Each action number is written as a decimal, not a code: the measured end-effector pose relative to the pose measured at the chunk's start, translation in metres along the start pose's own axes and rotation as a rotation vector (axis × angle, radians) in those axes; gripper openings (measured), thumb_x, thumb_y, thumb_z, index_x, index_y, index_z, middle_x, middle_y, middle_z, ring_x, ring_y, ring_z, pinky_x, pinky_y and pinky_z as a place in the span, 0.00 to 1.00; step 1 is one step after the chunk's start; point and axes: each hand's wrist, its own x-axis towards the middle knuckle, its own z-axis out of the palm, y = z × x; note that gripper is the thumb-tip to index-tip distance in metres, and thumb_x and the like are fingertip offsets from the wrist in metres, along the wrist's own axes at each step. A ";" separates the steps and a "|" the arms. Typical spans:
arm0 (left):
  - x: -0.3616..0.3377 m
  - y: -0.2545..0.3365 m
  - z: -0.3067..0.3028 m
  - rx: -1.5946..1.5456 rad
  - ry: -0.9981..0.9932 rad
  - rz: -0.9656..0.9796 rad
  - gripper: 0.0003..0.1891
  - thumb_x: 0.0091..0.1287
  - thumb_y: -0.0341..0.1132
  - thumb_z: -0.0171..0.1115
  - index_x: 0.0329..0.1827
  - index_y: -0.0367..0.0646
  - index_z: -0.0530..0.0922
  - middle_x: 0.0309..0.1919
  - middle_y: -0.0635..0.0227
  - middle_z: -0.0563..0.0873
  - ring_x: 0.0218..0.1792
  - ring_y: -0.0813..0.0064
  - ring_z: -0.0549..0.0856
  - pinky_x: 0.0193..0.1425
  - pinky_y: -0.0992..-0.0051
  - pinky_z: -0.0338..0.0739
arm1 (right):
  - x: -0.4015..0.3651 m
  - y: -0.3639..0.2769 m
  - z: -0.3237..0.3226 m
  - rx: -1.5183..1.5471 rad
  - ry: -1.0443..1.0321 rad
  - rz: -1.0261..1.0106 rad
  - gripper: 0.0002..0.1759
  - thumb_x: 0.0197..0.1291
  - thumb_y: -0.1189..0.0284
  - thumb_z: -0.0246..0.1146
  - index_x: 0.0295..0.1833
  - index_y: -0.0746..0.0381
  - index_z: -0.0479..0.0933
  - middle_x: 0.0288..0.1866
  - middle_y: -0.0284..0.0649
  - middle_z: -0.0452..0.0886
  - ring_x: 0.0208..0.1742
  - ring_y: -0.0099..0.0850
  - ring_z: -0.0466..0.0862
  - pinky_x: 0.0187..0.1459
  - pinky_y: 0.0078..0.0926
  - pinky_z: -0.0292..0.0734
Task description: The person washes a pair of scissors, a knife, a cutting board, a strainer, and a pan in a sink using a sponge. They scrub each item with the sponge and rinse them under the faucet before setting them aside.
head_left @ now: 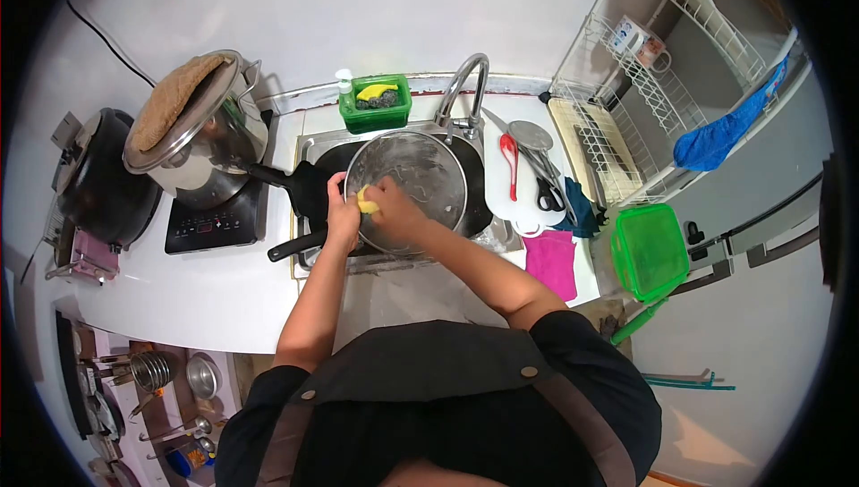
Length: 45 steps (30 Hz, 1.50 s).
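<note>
A large round metal bowl [420, 160], streaked with whitish suds, rests over the sink [315, 141]. My left hand [341, 217] grips its left rim. My right hand [394, 210] is closed on a yellow sponge [367, 200], pressed against the bowl's inner left side. Black pans [310, 190] with dark handles lie partly under the bowl, their far parts hidden. The curved faucet [484, 71] stands behind the bowl, its spout near the far rim.
A green basket [376, 120] with scrubbers sits behind the sink. To the right is a white board [497, 178] bearing scissors [548, 194] and a red spoon [510, 165]. A steel pot [210, 152] stands on an induction cooker [215, 228] at left. A wire rack [658, 98] rises at right.
</note>
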 end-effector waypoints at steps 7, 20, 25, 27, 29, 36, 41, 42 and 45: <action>0.005 0.002 0.006 0.137 -0.023 0.171 0.20 0.67 0.28 0.41 0.62 0.51 0.63 0.49 0.61 0.74 0.48 0.73 0.73 0.54 0.75 0.66 | 0.002 0.010 0.006 0.033 0.090 -0.159 0.20 0.38 0.79 0.58 0.43 0.59 0.70 0.42 0.49 0.66 0.43 0.48 0.71 0.44 0.36 0.69; -0.006 0.047 -0.005 0.764 0.127 0.850 0.36 0.43 0.10 0.39 0.55 0.51 0.73 0.54 0.53 0.73 0.53 0.57 0.74 0.56 0.73 0.67 | 0.014 0.104 -0.088 0.162 0.555 0.609 0.08 0.37 0.76 0.55 0.28 0.67 0.72 0.25 0.47 0.75 0.28 0.44 0.78 0.33 0.36 0.72; -0.006 0.049 -0.001 0.711 0.044 0.797 0.36 0.42 0.10 0.41 0.54 0.54 0.74 0.55 0.57 0.72 0.57 0.51 0.69 0.62 0.66 0.62 | 0.050 0.160 -0.086 1.105 0.371 0.708 0.15 0.34 0.84 0.48 0.35 0.68 0.67 0.26 0.45 0.72 0.24 0.40 0.78 0.22 0.29 0.74; -0.006 0.047 -0.002 0.737 0.008 0.789 0.36 0.40 0.11 0.42 0.53 0.54 0.75 0.55 0.58 0.72 0.58 0.50 0.68 0.62 0.65 0.62 | 0.051 0.167 -0.089 1.143 0.342 0.624 0.12 0.33 0.84 0.49 0.31 0.67 0.67 0.25 0.44 0.72 0.24 0.38 0.77 0.22 0.29 0.74; -0.004 0.040 -0.008 0.795 -0.028 0.844 0.36 0.41 0.11 0.42 0.52 0.55 0.75 0.55 0.59 0.72 0.58 0.50 0.68 0.62 0.65 0.62 | 0.045 0.167 -0.098 1.166 0.334 0.590 0.11 0.33 0.83 0.50 0.30 0.66 0.68 0.24 0.43 0.71 0.23 0.38 0.77 0.22 0.29 0.74; 0.000 0.019 -0.012 0.976 -0.310 1.041 0.24 0.51 0.24 0.52 0.49 0.63 0.77 0.57 0.70 0.70 0.61 0.58 0.64 0.59 0.47 0.58 | -0.042 0.104 -0.184 -0.390 0.584 0.692 0.24 0.39 0.70 0.61 0.45 0.67 0.69 0.43 0.56 0.73 0.45 0.50 0.76 0.45 0.40 0.71; 0.005 0.012 0.004 1.099 -0.516 1.314 0.21 0.50 0.36 0.55 0.49 0.68 0.75 0.59 0.75 0.67 0.62 0.59 0.63 0.56 0.38 0.56 | -0.061 0.119 -0.184 -0.638 0.371 0.821 0.24 0.44 0.69 0.62 0.47 0.65 0.65 0.49 0.53 0.66 0.46 0.49 0.75 0.45 0.39 0.73; 0.005 0.013 0.006 1.095 -0.525 1.307 0.21 0.50 0.36 0.55 0.49 0.68 0.75 0.59 0.74 0.68 0.61 0.59 0.64 0.56 0.38 0.56 | -0.062 0.122 -0.182 -0.638 0.370 0.823 0.24 0.44 0.69 0.62 0.47 0.65 0.65 0.49 0.53 0.66 0.46 0.49 0.75 0.45 0.39 0.73; 0.005 0.018 0.011 1.063 -0.430 1.217 0.21 0.52 0.29 0.53 0.49 0.64 0.76 0.56 0.69 0.71 0.60 0.57 0.66 0.58 0.45 0.59 | -0.058 0.116 -0.177 -0.631 0.379 0.859 0.23 0.44 0.70 0.62 0.48 0.64 0.65 0.47 0.52 0.67 0.45 0.48 0.76 0.45 0.40 0.73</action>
